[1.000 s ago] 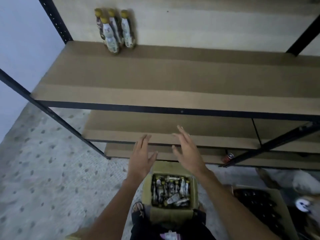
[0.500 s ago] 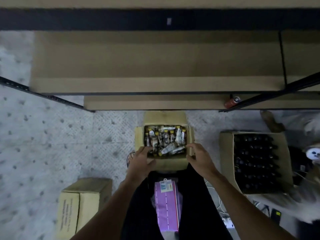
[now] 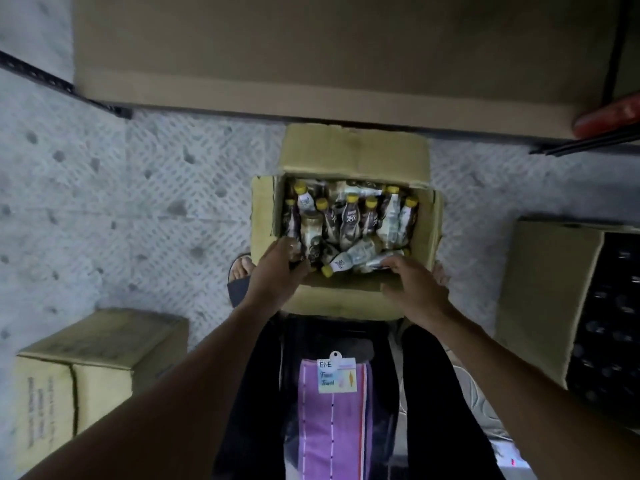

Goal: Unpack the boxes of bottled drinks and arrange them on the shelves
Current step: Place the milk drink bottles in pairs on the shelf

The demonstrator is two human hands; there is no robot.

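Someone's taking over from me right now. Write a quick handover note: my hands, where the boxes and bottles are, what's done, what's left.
Left hand: reaching into the near left corner of the open box, fingers among the yellow-capped bottles; grip unclear.
Right hand: at the box's near right edge, fingertips by a lying bottle; grip unclear.
The open box sits on the floor before the shelf, crowded with bottles.
Done: this box is opened.
Left: shelve its bottles, then the dark-bottle box on the right and the closed box on the left.
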